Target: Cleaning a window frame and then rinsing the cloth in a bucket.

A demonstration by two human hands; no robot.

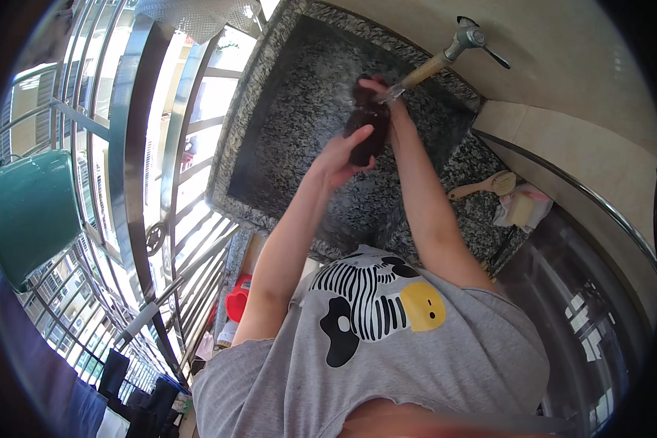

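Over a speckled granite sink [284,159], both hands are on a dark brown, wet-looking item [368,137]; whether it is cloth or a shoe I cannot tell. My left hand [344,156] grips its near end, thumb on top and fingers curled round the underside. At the far end is my right hand [384,93], partly hidden by the item and by water. The water runs from a wall tap [465,39] through a tan sleeve [424,72] that ends just above my right wrist.
A wooden-handled brush [484,185] and a bar of soap [521,210] on a wrapper lie on the granite ledge to the right. Metal window bars [178,137] line the left, with a green bucket [35,213] beside them. A red container [237,300] sits below my left arm.
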